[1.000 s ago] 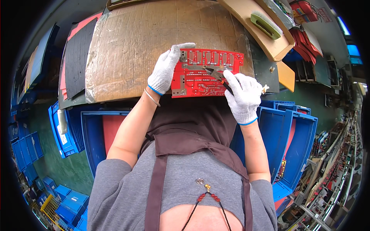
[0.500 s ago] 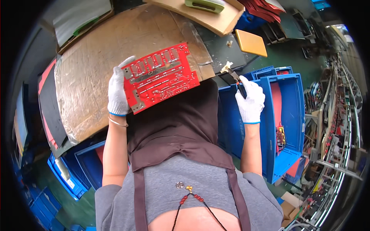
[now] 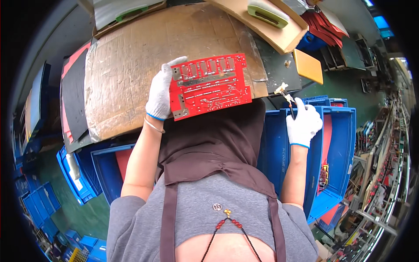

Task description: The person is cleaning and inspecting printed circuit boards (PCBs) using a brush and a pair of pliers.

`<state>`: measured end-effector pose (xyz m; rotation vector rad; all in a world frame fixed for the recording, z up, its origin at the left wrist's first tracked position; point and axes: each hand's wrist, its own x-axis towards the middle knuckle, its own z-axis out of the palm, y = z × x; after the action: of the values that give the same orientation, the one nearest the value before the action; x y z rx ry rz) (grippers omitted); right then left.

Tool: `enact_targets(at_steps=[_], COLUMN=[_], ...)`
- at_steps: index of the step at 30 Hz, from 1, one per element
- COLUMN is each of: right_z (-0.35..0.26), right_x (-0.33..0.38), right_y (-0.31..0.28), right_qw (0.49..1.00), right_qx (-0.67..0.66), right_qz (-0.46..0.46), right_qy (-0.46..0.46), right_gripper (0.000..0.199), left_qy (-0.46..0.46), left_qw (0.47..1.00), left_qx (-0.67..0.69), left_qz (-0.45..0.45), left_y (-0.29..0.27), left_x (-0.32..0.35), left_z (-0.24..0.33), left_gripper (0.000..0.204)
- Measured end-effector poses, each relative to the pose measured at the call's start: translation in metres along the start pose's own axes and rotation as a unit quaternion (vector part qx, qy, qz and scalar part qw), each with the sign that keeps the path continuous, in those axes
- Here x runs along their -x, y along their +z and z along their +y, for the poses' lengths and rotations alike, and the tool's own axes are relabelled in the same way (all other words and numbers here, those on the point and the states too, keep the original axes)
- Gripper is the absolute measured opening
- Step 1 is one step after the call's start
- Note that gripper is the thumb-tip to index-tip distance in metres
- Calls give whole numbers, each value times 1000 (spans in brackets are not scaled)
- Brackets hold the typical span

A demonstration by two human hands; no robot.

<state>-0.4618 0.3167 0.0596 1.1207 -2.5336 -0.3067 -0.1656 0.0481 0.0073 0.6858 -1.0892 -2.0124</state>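
My left hand (image 3: 160, 94), in a white knit glove, grips the left edge of a red circuit board (image 3: 211, 91). The board is tilted above my lap and the near edge of the bench, its silvery solder side facing up. To the right, my gloved right hand (image 3: 305, 122) is closed round a pair of small pliers or cutters (image 3: 292, 109), mostly hidden by the fingers. The tool points toward a small cream-coloured scrap (image 3: 281, 88) at the bench corner. Whether its jaws touch the scrap, I cannot tell.
Worn cardboard (image 3: 131, 83) covers the bench. A shallow carton (image 3: 286, 37) holds a green-handled tool (image 3: 267, 16); a yellow block (image 3: 308, 66) lies nearby. Blue crates (image 3: 352, 139) stand right of my lap, another blue crate (image 3: 72, 181) at lower left. Red sheets (image 3: 323, 28) are stacked behind.
The whole view has shifted, so bench and crates sit farther right. The board is held more level. Both hands keep their holds, and the tool is more covered by my right fingers.
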Motion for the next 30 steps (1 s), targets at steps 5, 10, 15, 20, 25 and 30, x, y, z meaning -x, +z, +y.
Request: enact_targets(at_steps=[5, 10, 15, 20, 25, 30], right_z=[-9, -3, 14, -31, -83, -97], right_x=[-4, -9, -20, -9, -21, -31], right_y=[-3, -2, -13, -60, -73, -74], right_qw=[999, 997, 985, 965, 930, 950], right_qx=[26, 49, 70, -253, -287, -217], right_qz=[-23, -37, -112, -5, 75, 73], right_qy=[32, 35, 112, -73, -218, -214], right_gripper=[60, 63, 66, 63, 59, 62], left_qy=[4, 2, 9, 2, 14, 15], left_qw=[1000, 1000, 1000, 1000, 1000, 1000], left_qx=[5, 6, -22, 3, -8, -10], left_qz=[5, 0, -4, -1, 3, -3], left_y=[-4, -2, -3, 0, -5, 2], left_x=[0, -1, 0, 2, 0, 3], left_z=[-3, 0, 2, 3, -2, 4], left_gripper=[60, 59, 60, 60, 60, 57])
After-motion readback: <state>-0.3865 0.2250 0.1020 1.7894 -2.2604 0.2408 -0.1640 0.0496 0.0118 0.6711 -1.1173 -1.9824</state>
